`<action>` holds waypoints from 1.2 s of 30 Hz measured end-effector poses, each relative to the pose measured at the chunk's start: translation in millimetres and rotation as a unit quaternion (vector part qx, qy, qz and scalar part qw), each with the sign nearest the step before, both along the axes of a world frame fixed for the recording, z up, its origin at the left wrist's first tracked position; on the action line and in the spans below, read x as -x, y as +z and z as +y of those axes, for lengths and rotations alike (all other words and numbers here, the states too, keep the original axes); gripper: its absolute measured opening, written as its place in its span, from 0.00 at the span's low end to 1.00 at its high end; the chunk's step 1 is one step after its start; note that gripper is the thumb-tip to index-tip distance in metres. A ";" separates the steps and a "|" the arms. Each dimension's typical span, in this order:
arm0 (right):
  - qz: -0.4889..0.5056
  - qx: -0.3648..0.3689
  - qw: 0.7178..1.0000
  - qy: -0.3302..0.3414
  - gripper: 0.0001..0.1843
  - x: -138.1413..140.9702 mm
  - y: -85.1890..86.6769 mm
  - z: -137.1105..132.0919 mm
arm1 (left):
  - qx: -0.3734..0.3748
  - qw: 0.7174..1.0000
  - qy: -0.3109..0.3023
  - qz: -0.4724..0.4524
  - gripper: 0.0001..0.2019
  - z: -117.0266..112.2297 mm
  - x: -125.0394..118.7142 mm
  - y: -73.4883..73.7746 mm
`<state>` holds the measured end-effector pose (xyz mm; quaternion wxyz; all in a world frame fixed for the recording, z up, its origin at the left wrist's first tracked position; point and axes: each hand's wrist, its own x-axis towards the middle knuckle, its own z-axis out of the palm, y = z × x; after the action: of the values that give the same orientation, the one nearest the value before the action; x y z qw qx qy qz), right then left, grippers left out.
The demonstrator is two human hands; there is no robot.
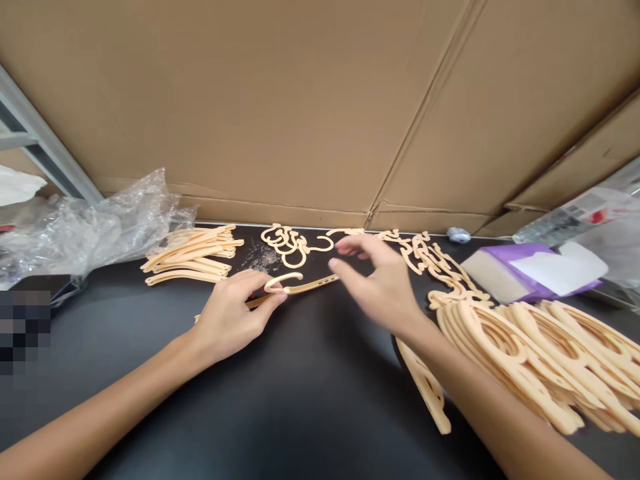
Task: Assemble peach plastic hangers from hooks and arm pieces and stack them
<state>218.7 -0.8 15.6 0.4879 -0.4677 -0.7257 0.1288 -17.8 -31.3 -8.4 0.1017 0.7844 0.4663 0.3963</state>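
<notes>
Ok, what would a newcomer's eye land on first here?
Probably the two hands mid-table: the left hand grips a pale hanger with a curved hook, while the right hand is open near its far end. Next, the big stack of pale hanger parts at lower right. Then the purple packet behind that stack and the crumpled clear plastic at far left.

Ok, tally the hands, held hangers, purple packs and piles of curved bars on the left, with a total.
Hands: 2, left hand and right hand
Held hanger: 1, in the left hand
Purple pack: 1
Pile of curved bars: 1
Total: 5
</notes>
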 end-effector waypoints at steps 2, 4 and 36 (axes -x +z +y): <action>-0.088 0.025 0.992 0.086 0.09 6.0 -3.2 -8.4 | -0.003 1.000 -0.015 -0.024 0.05 -0.8 -0.8 1.5; -0.159 0.047 0.976 0.140 0.10 12.0 -7.6 -14.7 | 0.000 0.999 -0.029 -0.041 0.04 -2.5 -2.4 3.6; -0.310 0.102 0.941 0.094 0.12 17.1 15.1 -36.0 | -0.142 0.976 -0.063 0.152 0.08 -19.9 -9.3 7.8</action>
<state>201.6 -36.8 30.7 0.1745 -0.4611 -0.8647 0.0963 -8.5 -51.2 -0.5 -0.0581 0.8698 0.3645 0.3273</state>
